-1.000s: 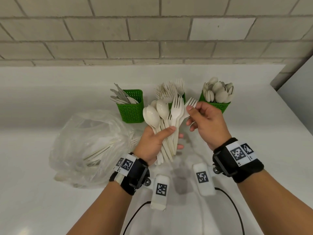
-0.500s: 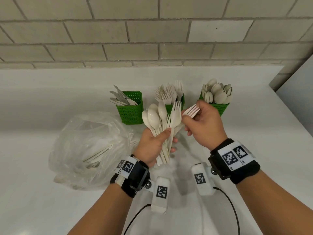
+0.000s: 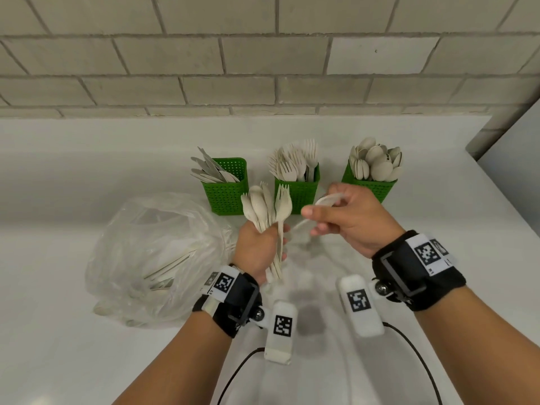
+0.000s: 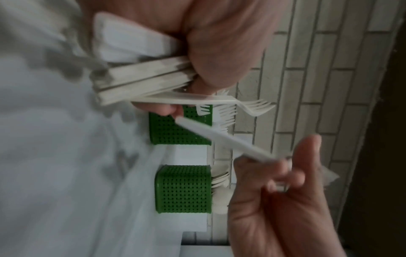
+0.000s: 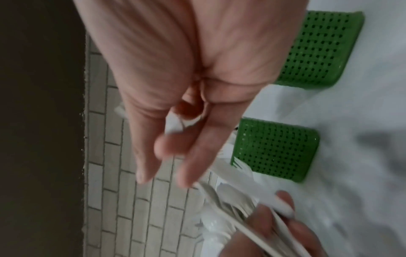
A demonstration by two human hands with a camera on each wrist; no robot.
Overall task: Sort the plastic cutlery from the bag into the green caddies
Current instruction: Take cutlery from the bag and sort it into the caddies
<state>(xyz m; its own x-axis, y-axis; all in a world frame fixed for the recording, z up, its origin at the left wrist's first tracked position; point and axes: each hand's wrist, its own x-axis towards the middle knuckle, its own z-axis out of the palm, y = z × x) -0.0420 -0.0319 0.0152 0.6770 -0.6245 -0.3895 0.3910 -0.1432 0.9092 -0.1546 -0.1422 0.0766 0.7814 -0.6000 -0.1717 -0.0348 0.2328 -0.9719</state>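
My left hand [image 3: 263, 244] grips a bundle of beige spoons and forks [image 3: 267, 207] upright by their handles [image 4: 142, 81]. My right hand [image 3: 314, 220] pinches a single white fork [image 3: 330, 198], blurred, just right of the bundle and in front of the fork caddy [image 3: 296, 190]. The wrist views show that fork's handle [image 4: 219, 137] slanting out from my right hand's fingers [image 5: 182, 170]. Three green caddies stand in a row: knives [image 3: 226, 191], forks, and spoons [image 3: 371, 187]. The clear plastic bag [image 3: 155, 258] with more cutlery lies at the left.
The white counter [image 3: 438, 200] ends at a brick wall [image 3: 263, 68] behind the caddies. A white panel [image 3: 520, 147] rises at the far right. Black cables [image 3: 409, 346] trail from my wrist cameras over the near counter.
My right hand has drawn one fork out of the bundle and carried it to the right, away from my left hand. The left hand has kept the rest and sunk slightly.
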